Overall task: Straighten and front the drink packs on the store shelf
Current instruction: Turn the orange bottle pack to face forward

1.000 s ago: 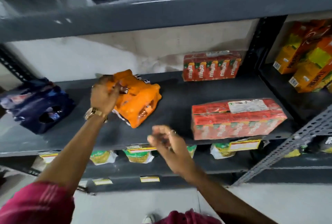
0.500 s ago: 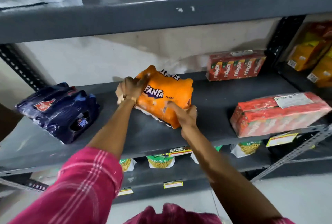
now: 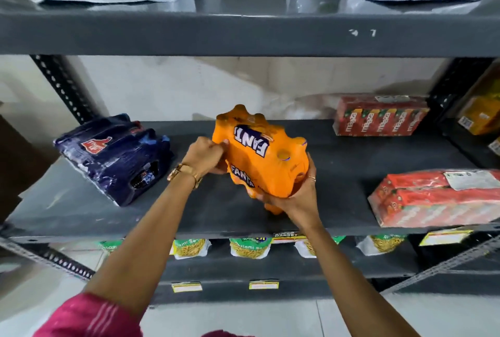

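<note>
Both hands are gripping the orange shrink-wrapped Fanta bottle pack (image 3: 261,154), tilted at the middle of the dark grey metal shelf (image 3: 221,212). The right hand (image 3: 296,198) is cupping the near lower corner; the left hand (image 3: 204,155) is clenching the left side. Judged heavy, with slick, yielding film, so opposite corners look the safest hold. The shelf is offering free room alongside. Farther off are lying a dark blue wrapped pack (image 3: 116,155) and red carton packs (image 3: 438,198), both askew.
</note>
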The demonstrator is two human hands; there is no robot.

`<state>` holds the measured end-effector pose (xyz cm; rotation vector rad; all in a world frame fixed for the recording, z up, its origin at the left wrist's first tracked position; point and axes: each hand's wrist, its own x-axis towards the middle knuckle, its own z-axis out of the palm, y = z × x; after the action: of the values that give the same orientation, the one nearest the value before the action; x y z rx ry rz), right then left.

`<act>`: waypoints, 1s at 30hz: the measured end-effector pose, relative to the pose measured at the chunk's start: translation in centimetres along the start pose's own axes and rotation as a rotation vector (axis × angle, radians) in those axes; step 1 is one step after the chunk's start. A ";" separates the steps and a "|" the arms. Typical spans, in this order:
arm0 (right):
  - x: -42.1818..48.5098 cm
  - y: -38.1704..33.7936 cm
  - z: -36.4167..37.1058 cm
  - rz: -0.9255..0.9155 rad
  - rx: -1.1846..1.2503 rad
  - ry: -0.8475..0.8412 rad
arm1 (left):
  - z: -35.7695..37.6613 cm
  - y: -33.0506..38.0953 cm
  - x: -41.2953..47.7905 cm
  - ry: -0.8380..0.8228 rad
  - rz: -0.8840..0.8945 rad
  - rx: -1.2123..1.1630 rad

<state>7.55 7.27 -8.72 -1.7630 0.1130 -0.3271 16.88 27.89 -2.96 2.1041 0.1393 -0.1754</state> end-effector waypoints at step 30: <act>-4.6 3.8 -8.9 0.089 -0.206 -0.135 | 7.1 -9.1 -11.0 0.117 0.254 0.061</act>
<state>1.01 -0.76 -11.47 -1.9719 0.1323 -0.1346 4.06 26.10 -12.22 2.1714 -0.0656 0.0970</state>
